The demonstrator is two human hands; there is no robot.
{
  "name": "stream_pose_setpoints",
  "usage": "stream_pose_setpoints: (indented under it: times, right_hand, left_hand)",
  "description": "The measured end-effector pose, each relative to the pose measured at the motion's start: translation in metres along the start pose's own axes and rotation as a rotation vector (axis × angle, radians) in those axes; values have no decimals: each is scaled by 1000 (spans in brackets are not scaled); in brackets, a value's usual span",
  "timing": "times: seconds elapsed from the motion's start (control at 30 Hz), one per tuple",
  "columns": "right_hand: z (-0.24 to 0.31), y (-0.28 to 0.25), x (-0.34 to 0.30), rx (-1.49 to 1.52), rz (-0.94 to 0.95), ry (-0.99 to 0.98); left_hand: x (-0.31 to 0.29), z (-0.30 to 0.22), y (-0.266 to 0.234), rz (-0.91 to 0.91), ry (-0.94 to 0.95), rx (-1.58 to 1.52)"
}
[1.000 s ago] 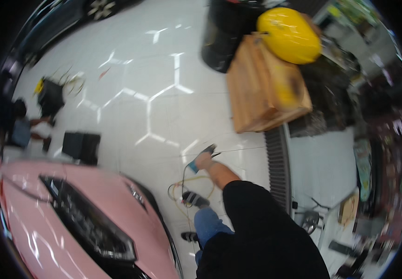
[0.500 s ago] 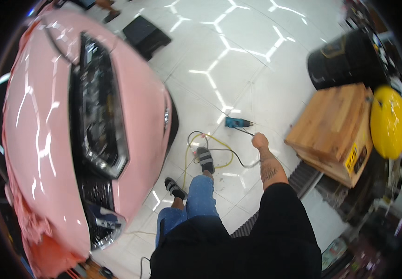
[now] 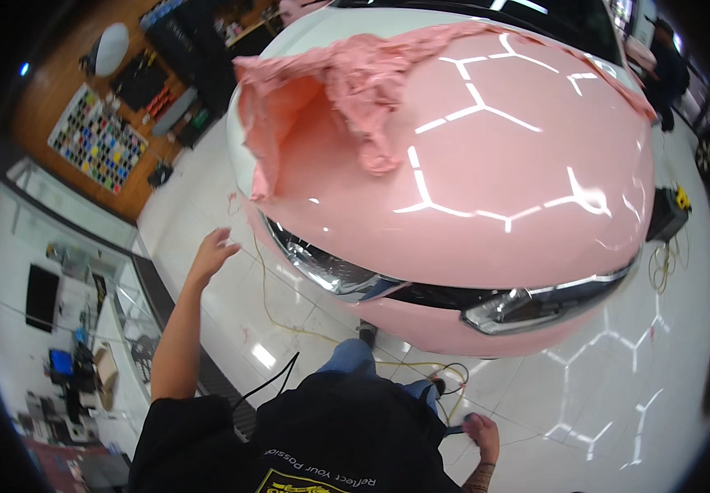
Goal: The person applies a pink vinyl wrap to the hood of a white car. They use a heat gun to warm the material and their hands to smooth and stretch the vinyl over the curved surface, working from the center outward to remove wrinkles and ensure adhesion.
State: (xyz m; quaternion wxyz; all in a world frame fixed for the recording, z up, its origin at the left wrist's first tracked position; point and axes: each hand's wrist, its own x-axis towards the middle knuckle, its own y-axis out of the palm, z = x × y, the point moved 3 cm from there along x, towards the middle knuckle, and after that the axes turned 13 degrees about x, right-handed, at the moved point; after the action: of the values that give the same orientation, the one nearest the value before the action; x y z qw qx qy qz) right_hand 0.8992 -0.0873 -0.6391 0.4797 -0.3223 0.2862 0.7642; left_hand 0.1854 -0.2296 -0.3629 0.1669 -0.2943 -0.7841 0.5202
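Note:
My left hand (image 3: 217, 251) is raised over the floor near the car's front left corner, fingers loosely bent and apart, with nothing in it. Low at my right side, my right hand (image 3: 481, 432) is closed around what appears to be the blue heat gun (image 3: 455, 429), mostly hidden by the hand and blurred. Before me stands a car with glossy pink film over its hood (image 3: 527, 197). Loose, crumpled pink film (image 3: 363, 90) bunches at the hood's left side, and a fold hangs over the left fender. The left headlight (image 3: 314, 261) shows below it.
Yellow and black cords (image 3: 453, 374) lie around my feet. A yellow line (image 3: 277, 322) runs along the floor to the left. A glass-sided counter area (image 3: 84, 329) lies left. A black box (image 3: 668, 215) sits right of the car. Another person (image 3: 664, 70) stands at the far right.
My view has swung left from the headlight side to the car's front. My left hand has come into view. My right hand, earlier stretched out holding the heat gun's cord, is now near my body.

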Motion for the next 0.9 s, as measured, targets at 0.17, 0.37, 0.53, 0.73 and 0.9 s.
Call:
stream_pose_setpoints:
  times: [0.17,0.37,0.53,0.73,0.9]
  right_hand:
    - [257,267,-33,-335,572,-322]
    - [358,531,-19,-778,959,-1031]
    - [384,670,-3,-1341,855,-1638]
    - [417,715,64,-1455,556,-1990]
    - [434,699,66,-1581,896,-1755]
  left_hand:
    - [101,3,43,-335,155,-1]
    - [138,0,77,-468,211,-43]
    - [150,9,83,-533,266,-204]
    - [123,-30,53,-544,103,-533]
    - [103,-61,30,-551,149,-565]
